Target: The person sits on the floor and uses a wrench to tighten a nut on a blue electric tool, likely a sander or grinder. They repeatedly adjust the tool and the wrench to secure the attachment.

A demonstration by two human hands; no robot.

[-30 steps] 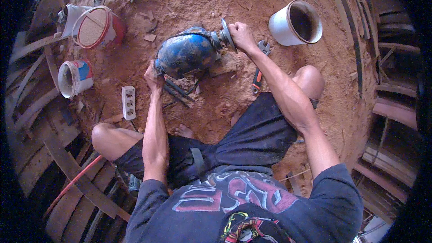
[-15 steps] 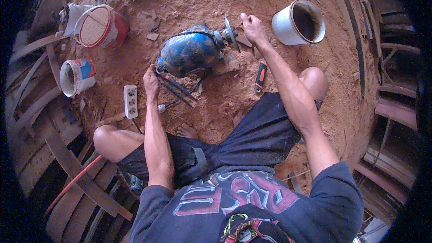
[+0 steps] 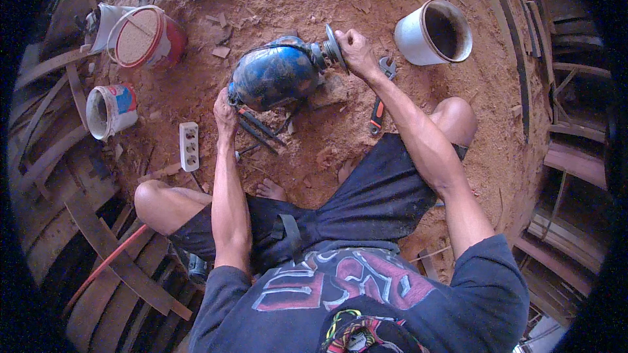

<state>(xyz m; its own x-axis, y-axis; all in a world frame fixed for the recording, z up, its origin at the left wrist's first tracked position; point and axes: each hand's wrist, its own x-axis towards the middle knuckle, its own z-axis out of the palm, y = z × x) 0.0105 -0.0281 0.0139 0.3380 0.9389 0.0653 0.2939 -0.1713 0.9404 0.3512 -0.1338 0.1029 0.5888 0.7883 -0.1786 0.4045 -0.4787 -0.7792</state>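
Observation:
A scuffed blue electric motor (image 3: pixel 275 75) lies on the sawdust in front of me, a round metal disc (image 3: pixel 335 48) on the threaded shaft at its right end. My left hand (image 3: pixel 226 112) is closed around the motor's left end, its fingers partly hidden. Against the disc's outer face, my right hand (image 3: pixel 356 53) is closed with fingers curled; what sits inside them is hidden. An adjustable wrench (image 3: pixel 377 116) with an orange and black handle lies below my right wrist. Two black rods or handles (image 3: pixel 258 132) rest beneath my left hand.
A white bucket (image 3: pixel 409 38) with dark contents stands at right. On the left are a red bucket (image 3: pixel 171 42) filled with sawdust-like material, a smaller white bucket (image 3: pixel 123 117) and a white power strip (image 3: pixel 189 147). Wooden strips (image 3: pixel 111 248) lie along the left side.
My right hand has moved left and slightly down, from beside the disc to its outer face. The wrench's jaw now shows beside my wrist. My left hand has barely shifted.

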